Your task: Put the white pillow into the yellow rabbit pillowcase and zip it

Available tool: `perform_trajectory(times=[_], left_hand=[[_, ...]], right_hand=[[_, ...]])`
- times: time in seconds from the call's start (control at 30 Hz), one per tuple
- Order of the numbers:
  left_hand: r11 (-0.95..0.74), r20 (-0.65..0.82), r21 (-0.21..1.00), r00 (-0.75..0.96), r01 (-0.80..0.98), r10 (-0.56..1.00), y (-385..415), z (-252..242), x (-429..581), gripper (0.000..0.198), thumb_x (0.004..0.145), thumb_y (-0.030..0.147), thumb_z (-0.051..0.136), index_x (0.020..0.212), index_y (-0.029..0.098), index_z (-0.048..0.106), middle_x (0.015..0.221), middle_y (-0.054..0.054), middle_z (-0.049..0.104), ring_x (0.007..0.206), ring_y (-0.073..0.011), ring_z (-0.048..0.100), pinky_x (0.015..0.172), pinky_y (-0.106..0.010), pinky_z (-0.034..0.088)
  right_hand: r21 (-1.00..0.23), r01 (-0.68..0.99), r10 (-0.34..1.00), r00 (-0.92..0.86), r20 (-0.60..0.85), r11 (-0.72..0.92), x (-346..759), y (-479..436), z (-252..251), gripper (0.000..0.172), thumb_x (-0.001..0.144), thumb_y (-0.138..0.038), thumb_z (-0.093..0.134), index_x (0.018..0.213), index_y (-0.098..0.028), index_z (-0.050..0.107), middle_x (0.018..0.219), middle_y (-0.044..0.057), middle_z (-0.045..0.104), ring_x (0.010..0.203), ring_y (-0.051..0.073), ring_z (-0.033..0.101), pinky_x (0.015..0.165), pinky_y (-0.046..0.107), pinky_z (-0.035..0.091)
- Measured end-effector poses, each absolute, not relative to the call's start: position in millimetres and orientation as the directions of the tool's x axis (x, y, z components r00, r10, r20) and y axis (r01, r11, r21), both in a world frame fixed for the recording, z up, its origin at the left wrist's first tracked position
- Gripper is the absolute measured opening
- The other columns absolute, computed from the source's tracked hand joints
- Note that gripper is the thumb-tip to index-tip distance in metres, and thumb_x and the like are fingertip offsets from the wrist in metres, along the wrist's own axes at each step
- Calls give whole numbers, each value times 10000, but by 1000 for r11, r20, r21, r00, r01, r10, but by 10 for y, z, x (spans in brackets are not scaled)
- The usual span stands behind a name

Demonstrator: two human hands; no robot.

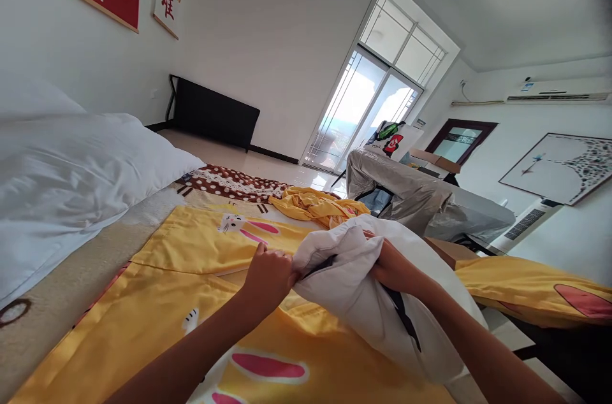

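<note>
A puffy white pillow (421,245) lies in front of me over yellow rabbit-print bedding (191,241), with its near end bunched up. My left hand (272,269) is closed on the left corner of that end, beside a dark slit in the white cloth. Farther right, my right hand (389,264) grips a gathered fold of the same pillow, its fingertips partly hidden by the fabric. A dark strip (404,318) runs along the pillow below my right wrist.
White pillows (90,168) rest at the left. Crumpled yellow cloth (318,205) and a brown dotted blanket (239,182) lie at the far side. Plastic-covered furniture (406,190) stands behind, with a yellow printed cushion (535,286) at right.
</note>
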State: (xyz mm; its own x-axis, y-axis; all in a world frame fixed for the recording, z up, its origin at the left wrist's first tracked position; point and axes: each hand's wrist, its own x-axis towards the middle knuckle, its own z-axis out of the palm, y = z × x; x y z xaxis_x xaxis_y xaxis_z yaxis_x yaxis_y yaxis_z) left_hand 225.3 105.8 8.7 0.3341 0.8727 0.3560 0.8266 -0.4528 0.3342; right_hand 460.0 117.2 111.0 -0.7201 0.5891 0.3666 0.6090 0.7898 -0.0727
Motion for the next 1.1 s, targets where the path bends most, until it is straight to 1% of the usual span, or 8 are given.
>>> perform_trajectory(times=[0.1,0.3,0.47,0.6,0.67,0.8,0.9,1.1], left_hand=[[-461,416,271,329,845,848,1032,61,2300,245,884,292,514,861,110,676,827,-147,697,825,-295,641,801,-449,374],[-489,474,139,376,861,797,1009,6,2346,232,893,167,445,812,117,656,786,-128,672,770,-274,623,770,-436,356],[-543,452,157,429,825,782,1038,-42,2369,249,885,120,410,798,123,643,782,-111,668,750,-249,621,780,-419,366],[-569,421,250,441,784,793,1059,-1,2336,235,867,100,410,812,124,637,817,-111,680,780,-238,629,810,-408,380],[-568,393,323,439,757,808,1052,63,2285,201,866,134,439,809,136,632,822,-99,685,783,-226,630,796,-380,388],[-526,326,567,413,634,850,1029,183,2170,175,870,233,477,770,167,604,804,-68,683,762,-204,609,682,-298,384],[-498,308,701,414,510,857,1027,207,2126,160,858,238,477,745,176,572,776,-47,662,715,-174,571,631,-259,365],[-429,258,833,441,350,860,1066,214,2103,224,861,321,439,699,179,500,688,-3,555,658,-140,465,593,-245,319]], right_hand=[[-91,622,609,-710,353,778,4574,1164,1124,265,777,-165,494,954,-222,682,1009,74,683,948,238,623,826,356,517],[-98,619,609,-711,351,779,4550,1132,1151,242,784,-178,505,938,-228,684,1006,75,686,954,241,623,833,357,518],[-100,630,621,-704,345,770,4569,1140,1134,245,781,-173,494,932,-233,677,1013,64,683,949,234,623,825,353,520],[-111,637,633,-700,331,762,4598,1159,1113,259,786,-172,498,969,-234,670,1034,64,682,980,233,618,835,351,518],[-117,642,639,-694,332,758,4612,1163,1108,251,791,-192,507,978,-238,668,1051,65,682,986,234,619,850,358,518],[-115,651,642,-676,361,750,4629,1159,1110,245,794,-239,522,992,-241,668,1060,70,687,984,244,629,857,374,526],[-113,645,635,-680,365,756,4634,1157,1105,256,802,-245,522,1013,-241,667,1084,70,682,1025,249,622,881,373,523],[-111,644,630,-674,384,757,4671,1168,1071,262,797,-255,532,1018,-233,670,1091,75,679,1045,260,616,916,390,511]])
